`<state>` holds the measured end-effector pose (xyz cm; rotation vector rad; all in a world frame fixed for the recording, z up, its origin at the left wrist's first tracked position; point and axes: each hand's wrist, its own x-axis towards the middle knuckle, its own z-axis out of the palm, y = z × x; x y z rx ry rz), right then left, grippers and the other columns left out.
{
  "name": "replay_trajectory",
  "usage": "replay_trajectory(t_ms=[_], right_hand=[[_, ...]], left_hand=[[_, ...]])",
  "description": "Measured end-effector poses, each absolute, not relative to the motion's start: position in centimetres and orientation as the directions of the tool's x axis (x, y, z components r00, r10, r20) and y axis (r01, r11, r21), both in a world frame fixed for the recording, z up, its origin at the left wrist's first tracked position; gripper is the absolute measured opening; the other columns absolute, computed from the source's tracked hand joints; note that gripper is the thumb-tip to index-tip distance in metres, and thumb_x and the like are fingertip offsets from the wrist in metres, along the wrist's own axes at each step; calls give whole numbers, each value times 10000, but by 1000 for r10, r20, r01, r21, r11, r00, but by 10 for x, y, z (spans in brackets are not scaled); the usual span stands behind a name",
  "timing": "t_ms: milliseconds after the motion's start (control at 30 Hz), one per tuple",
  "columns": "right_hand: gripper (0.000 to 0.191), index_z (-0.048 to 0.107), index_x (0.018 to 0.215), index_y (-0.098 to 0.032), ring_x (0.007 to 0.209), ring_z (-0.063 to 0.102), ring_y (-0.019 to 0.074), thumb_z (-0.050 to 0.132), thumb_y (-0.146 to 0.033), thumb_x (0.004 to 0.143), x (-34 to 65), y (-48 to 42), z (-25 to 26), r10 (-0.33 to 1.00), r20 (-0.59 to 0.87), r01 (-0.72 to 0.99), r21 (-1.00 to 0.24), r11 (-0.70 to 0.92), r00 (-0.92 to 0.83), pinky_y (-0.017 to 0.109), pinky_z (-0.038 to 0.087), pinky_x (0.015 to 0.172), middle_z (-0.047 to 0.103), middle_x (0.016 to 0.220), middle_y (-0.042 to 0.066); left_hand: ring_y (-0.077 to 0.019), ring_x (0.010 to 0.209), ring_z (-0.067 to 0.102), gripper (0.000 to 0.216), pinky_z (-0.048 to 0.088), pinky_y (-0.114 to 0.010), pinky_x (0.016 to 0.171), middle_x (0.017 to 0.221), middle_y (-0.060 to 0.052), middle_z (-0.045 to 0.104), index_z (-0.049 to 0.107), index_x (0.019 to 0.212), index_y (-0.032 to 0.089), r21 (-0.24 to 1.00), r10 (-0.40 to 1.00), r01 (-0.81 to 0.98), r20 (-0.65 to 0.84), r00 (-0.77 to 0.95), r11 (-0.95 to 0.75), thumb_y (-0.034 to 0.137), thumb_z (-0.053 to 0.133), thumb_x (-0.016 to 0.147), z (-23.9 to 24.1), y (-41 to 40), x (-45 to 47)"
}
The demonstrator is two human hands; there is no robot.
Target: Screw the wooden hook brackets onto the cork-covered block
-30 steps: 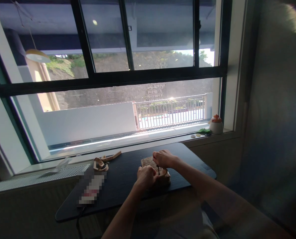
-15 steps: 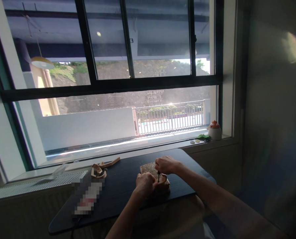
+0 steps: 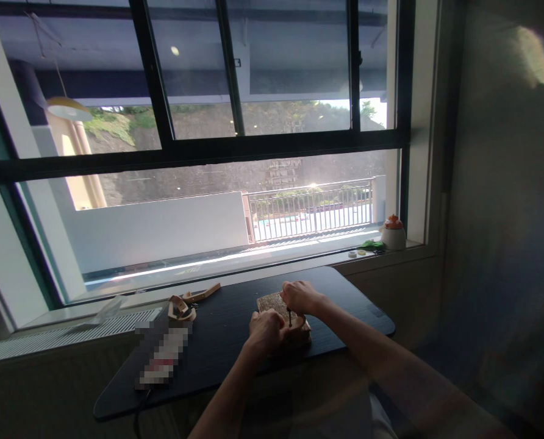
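Note:
My right hand (image 3: 303, 297) is closed around the top of a screwdriver (image 3: 289, 317); only its thin dark shaft shows, pointing straight down. The tip meets a curved light-wood piece (image 3: 302, 324) near the table's front edge. Gripping that piece from the left, my left hand (image 3: 266, 328) has its fingers bent close to the shaft. Behind both lies a flat tan block (image 3: 269, 301) with a rough, woven-looking top, partly covered by my hands. The handle of the tool and any screw under the tip are hidden.
A dark table (image 3: 226, 347) stands below the window. On its left are several wooden parts (image 3: 180, 309) and a blurred-out long object (image 3: 164, 356) with a cable. A white pot with an orange lid (image 3: 393, 233) and small items sit on the sill; a radiator (image 3: 116, 328) is at left.
The whole view has shifted slightly, so the scene sits a little higher. My hands keep the same places on the wooden piece and the screwdriver.

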<state>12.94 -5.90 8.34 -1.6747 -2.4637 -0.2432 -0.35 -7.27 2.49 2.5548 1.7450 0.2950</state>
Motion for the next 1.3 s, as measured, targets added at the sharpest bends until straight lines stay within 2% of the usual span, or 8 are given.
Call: replay_trajectory(t_ms=[133,267,533,833,967,1100,1200,1300], right_hand=[[357,590,1006,-153,815,636,237,301,-317,874,129,-59,87,906,214,931,73,359,-366,318,449,636,677,895,140],[326,639,920,-167,802,637,258,347,-299,860,129,-62,93,884,208,907,129,400,-419,338,451,639,683,862,132],[284,633,870,-130,773,639,260,370,-235,859,124,-64,88,754,245,786,312,534,-610,344,461,636,680,811,141],[246,646,904,-108,825,635,260,436,-140,780,105,-56,93,901,180,916,153,371,-395,320,466,625,680,851,167],[292,622,968,-108,824,636,255,393,-188,805,111,-53,96,917,178,934,110,341,-356,322,460,629,678,878,166],[325,607,974,-137,774,641,246,401,-324,806,128,-57,100,912,134,922,76,380,-387,294,445,580,682,882,143],[309,608,947,-178,800,634,219,380,-347,825,138,-60,100,879,122,887,65,457,-462,274,433,606,682,912,101],[331,598,946,-163,797,631,224,339,-349,857,142,-64,96,846,174,863,80,499,-505,288,426,630,681,884,111]], left_hand=[[-192,873,575,249,326,-336,847,892,-24,665,690,795,252,149,940,929,108,324,-338,388,482,783,28,-74,-2],[-192,846,579,239,322,-341,837,872,-18,667,687,766,249,162,937,925,124,327,-344,385,491,776,27,-74,-3],[-197,798,583,254,329,-332,770,798,-25,660,672,695,239,136,913,911,188,363,-390,391,482,770,22,-71,-5],[-182,762,576,318,321,-327,754,750,-23,647,654,654,224,114,905,909,204,373,-400,445,464,781,19,-69,-7],[-183,767,582,288,326,-332,758,764,-18,657,664,682,235,117,908,910,197,371,-397,435,478,775,18,-67,-7],[-189,823,580,274,333,-331,787,816,-30,662,683,736,238,116,909,910,183,374,-398,410,476,785,19,-68,-7],[-202,832,582,277,342,-354,800,831,-33,658,687,767,249,116,909,909,178,377,-400,409,463,801,19,-68,-7],[-218,844,582,265,347,-372,790,851,-36,657,689,776,259,106,907,910,189,377,-400,418,477,791,19,-68,-7]])
